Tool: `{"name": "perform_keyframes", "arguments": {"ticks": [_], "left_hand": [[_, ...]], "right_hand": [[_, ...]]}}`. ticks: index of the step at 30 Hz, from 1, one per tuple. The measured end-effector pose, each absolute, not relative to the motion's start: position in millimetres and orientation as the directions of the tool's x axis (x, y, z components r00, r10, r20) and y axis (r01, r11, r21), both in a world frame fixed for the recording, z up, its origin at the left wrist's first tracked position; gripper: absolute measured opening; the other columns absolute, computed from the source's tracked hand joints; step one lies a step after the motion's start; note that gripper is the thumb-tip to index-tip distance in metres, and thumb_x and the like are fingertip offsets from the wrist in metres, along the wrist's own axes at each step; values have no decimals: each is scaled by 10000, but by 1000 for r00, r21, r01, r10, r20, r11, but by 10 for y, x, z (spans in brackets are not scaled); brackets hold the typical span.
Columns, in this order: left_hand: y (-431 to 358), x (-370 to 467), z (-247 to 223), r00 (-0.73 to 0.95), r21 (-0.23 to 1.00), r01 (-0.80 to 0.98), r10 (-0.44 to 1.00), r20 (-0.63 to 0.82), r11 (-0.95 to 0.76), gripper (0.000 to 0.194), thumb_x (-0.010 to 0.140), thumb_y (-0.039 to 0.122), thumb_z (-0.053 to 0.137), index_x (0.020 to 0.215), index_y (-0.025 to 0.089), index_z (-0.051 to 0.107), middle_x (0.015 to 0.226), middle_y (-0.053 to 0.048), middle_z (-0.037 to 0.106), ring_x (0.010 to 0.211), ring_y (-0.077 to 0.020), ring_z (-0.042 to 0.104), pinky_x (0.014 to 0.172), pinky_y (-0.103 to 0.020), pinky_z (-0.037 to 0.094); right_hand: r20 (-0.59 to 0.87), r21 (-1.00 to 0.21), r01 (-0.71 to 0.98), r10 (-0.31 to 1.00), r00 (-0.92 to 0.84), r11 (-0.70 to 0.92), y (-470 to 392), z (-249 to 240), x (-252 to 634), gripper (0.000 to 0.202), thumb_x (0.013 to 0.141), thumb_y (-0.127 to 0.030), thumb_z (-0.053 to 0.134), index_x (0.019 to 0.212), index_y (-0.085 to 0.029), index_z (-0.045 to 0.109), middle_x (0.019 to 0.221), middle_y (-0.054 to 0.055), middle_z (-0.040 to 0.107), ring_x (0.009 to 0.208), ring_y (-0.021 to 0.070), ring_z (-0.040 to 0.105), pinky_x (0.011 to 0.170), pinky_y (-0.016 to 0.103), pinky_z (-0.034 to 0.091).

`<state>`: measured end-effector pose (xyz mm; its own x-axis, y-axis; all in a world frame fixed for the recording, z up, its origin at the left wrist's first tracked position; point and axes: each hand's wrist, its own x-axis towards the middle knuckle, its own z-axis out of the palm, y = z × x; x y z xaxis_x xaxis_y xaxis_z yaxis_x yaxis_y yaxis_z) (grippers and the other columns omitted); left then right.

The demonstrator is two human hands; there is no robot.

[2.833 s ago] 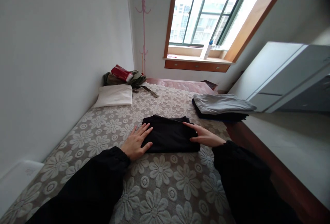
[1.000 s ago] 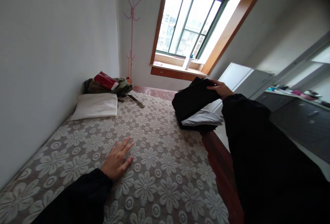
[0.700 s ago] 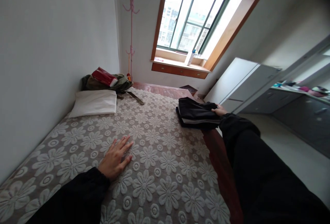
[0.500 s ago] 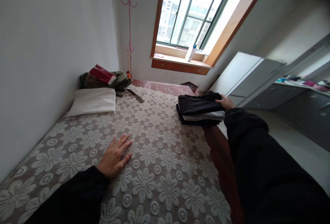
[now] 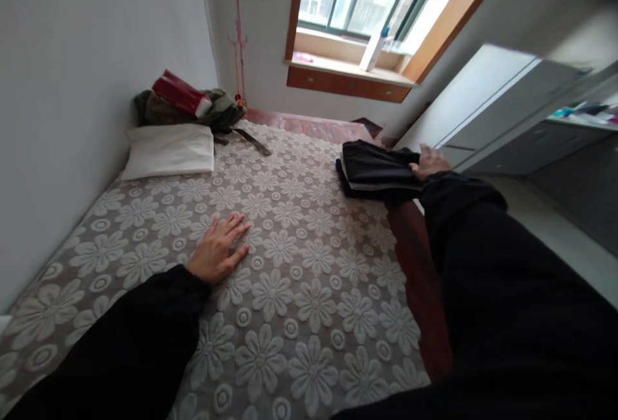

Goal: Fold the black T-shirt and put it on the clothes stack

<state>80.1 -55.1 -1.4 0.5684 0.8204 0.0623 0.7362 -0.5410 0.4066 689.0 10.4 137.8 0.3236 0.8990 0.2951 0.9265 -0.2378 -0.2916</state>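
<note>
My left hand [image 5: 219, 249] lies flat, fingers spread, on the flower-patterned bedspread [image 5: 313, 301]. Over on the right, a stack of folded clothes sits at the bed's edge, topped by a black folded garment [image 5: 379, 163]. Beneath that garment a thin pale layer shows, with more dark cloth under it. My right hand [image 5: 429, 162] is at the right end of the stack, its thumb side touching the black garment and its fingers raised and apart. Both arms wear black sleeves.
A white folded cloth or pillow [image 5: 168, 149] lies at the left wall. Behind it sits an olive-green bag [image 5: 222, 109] with a red packet [image 5: 179, 93] on top. A window, a pink coat stand [image 5: 240, 40] and a white cabinet [image 5: 476, 98] stand beyond the bed.
The view has tipped downward. My right hand has loosened from the black garment's edge, and the garment now lies flatter over the pale layer. My left hand stays on the bedspread.
</note>
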Motion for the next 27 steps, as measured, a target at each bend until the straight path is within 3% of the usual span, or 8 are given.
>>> {"name": "perform_keyframes", "arguments": {"ticks": [2, 4, 6, 9, 12, 15, 21, 27], "left_hand": [[-558, 815, 13, 567, 406, 737, 821, 67, -541, 582, 1099, 497, 498, 1592, 207, 607, 1787, -122, 458, 1712, -330, 339, 1448, -636, 156], [-549, 824, 19, 571, 407, 731, 818, 75, -548, 599, 1097, 504, 491, 1600, 196, 594, 1793, -121, 448, 1714, -333, 332, 1443, -639, 150], [-533, 826, 14, 577, 414, 722, 813, 81, -554, 613, 1094, 515, 487, 1602, 187, 589, 1798, -120, 441, 1713, -341, 329, 1433, -651, 154], [-520, 822, 13, 579, 422, 714, 810, 92, -559, 628, 1091, 527, 479, 1593, 167, 594, 1795, -127, 444, 1708, -356, 335, 1420, -670, 155], [-525, 828, 37, 578, 407, 723, 811, 85, -558, 631, 1087, 534, 479, 1601, 184, 588, 1799, -118, 439, 1711, -353, 330, 1426, -657, 153], [-544, 844, 76, 572, 379, 746, 819, 57, -547, 626, 1085, 531, 481, 1627, 229, 564, 1815, -97, 417, 1722, -330, 309, 1443, -617, 143], [-559, 866, 96, 568, 366, 756, 822, 45, -543, 621, 1089, 527, 474, 1633, 240, 559, 1820, -87, 409, 1728, -325, 294, 1444, -614, 139], [-550, 868, 77, 573, 372, 749, 818, 50, -548, 620, 1088, 526, 469, 1631, 240, 562, 1821, -93, 405, 1730, -337, 285, 1443, -625, 125]], "right_hand": [[271, -207, 963, 935, 226, -173, 103, 1208, 6774, 681, 1091, -92, 641, 1734, -42, 424, 1797, 348, 257, 1681, 390, 238, 1335, 582, 153], [127, -117, 992, 991, -32, 47, 128, 974, 6639, 688, 1107, -154, 645, 1751, -86, 410, 1803, 268, 326, 1685, 338, 273, 1360, 541, 153], [-31, -75, 988, 990, -137, 134, 144, 738, 6510, 765, 1090, -291, 719, 1761, -122, 393, 1811, 217, 346, 1688, 375, 278, 1374, 617, 120], [-67, -17, 992, 990, -123, 122, 111, 517, 6348, 973, 1007, -497, 821, 1778, -132, 352, 1838, 188, 297, 1706, 480, 185, 1347, 763, -6], [-4, 5, 997, 997, -78, 78, 25, 488, 6150, 929, 1052, -542, 755, 1793, -178, 326, 1853, 148, 274, 1730, 446, 143, 1363, 760, -43], [30, 0, 1000, 999, -15, 15, -52, 558, 5896, 787, 1141, -462, 647, 1782, -136, 328, 1844, 172, 279, 1713, 379, 251, 1403, 678, 79], [62, 7, 991, 989, 136, -137, -30, 643, 5640, 747, 1193, -503, 617, 1772, -83, 402, 1698, 274, 497, 1573, 414, 486, 1289, 565, 334], [135, -59, 993, 985, 111, -104, -63, 433, 5625, 641, 1218, -376, 582, 1779, -122, 404, 1771, 188, 423, 1655, 295, 402, 1396, 533, 123]]}}
